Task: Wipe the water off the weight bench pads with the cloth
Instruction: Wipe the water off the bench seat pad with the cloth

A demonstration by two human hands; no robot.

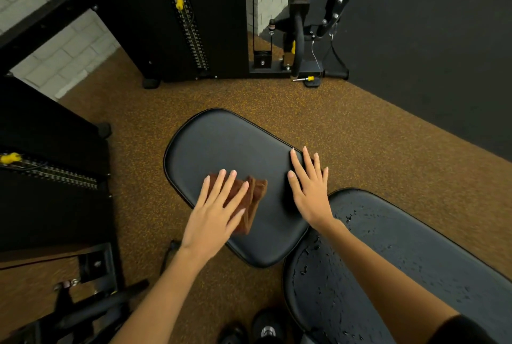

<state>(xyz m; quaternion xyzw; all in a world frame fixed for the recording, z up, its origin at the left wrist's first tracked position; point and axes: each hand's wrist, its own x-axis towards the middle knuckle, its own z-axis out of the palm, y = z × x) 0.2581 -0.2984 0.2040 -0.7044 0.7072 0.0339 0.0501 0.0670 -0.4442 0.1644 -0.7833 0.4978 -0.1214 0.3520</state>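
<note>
The folded rust-brown terry cloth (pixel 246 202) lies on the smaller black padded vinyl seat pad (pixel 227 149), directly beneath the left hand (pixel 213 216), whose fingers (pixel 221 188) are straight, spread apart and pressing flat on it; part of the cloth pokes out to the right of those fingertips. It looks soft, light and limp, so it will likely bunch or slide under the palm on slick vinyl; a flat, broad press over its middle should keep it in place better than pinching an edge. Its long axis seems to run from near the wrist up and away towards the fingertips, roughly along the hand. The right hand (pixel 310 188) rests open on the same pad's right edge, fingers straight and slightly fanned, holding nothing. Just below that wrist, the larger black padded vinyl back pad (pixel 415 260) carries many water beads and smears, so it probably remains to be wiped; the seat pad ahead of the fingers looks mostly dry.
</note>
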